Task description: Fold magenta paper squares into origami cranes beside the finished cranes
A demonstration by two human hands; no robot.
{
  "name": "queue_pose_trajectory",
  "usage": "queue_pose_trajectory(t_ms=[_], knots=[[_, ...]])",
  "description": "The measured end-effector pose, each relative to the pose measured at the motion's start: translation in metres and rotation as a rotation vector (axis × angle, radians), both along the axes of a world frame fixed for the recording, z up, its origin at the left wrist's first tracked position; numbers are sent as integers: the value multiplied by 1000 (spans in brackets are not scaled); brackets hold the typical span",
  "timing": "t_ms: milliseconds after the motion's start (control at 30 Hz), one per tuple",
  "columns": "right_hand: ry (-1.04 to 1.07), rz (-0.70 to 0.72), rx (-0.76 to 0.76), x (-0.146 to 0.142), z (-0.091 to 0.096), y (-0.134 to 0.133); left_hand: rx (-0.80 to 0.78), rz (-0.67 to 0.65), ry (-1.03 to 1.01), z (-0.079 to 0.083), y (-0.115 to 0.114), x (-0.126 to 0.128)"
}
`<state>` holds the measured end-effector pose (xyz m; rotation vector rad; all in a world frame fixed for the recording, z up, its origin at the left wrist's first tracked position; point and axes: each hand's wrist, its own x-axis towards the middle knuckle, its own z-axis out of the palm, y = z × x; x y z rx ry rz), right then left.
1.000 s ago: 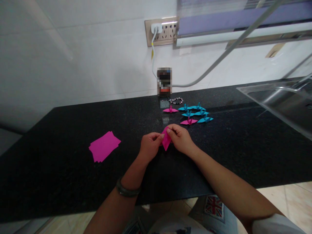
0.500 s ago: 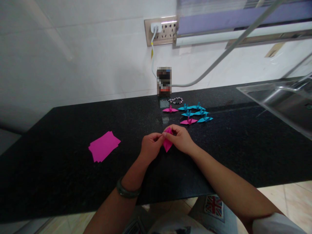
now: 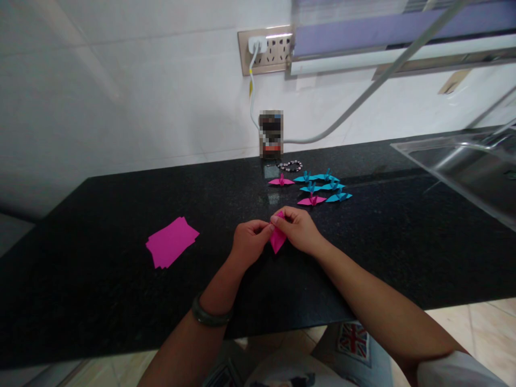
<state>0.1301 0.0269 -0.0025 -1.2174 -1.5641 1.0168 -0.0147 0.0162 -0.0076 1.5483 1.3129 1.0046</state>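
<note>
A folded piece of pink origami paper (image 3: 278, 239) is held between my two hands above the dark counter, its pointed end toward me. My left hand (image 3: 250, 241) pinches its left edge with thumb and fingertips. From the right, my right hand (image 3: 299, 228) grips the upper part, thumb on top and fingers behind. Both hands hide some of the folds. Just beyond them stand folded paper cranes: a pink crane (image 3: 312, 200), another pink crane (image 3: 281, 181), and several blue cranes (image 3: 331, 186). To the left lies a stack of pink paper sheets (image 3: 172, 243).
A beaded bracelet (image 3: 291, 166) lies behind the cranes, near a small blurred-out object (image 3: 271, 134) against the wall. A white cable runs up to a wall socket (image 3: 266, 49). At the right, a metal sink (image 3: 475, 161) is set into the black counter (image 3: 100, 301).
The folded pink paper has tilted slightly between my fingers, and my thumbs have shifted a little along it. Everything else on the counter stays in place.
</note>
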Motion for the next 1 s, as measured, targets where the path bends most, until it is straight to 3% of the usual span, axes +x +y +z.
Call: queue_pose_trajectory(t_ms=[267,400,600,767,1000], knots=[[127,32,-83,3,-2,3,-54,-15,-24,2,-1,1],[66,98,-28,3,-1,3,-95,1,-126,0,1,1],[-100,-143,232,5,-3,5,-293,27,-487,-2,2,6],[-101,-148,313,3,0,2,-323,-21,-420,0,1,7],[-74,-99,354,-5,1,-6,-249,-15,-339,-4,2,6]])
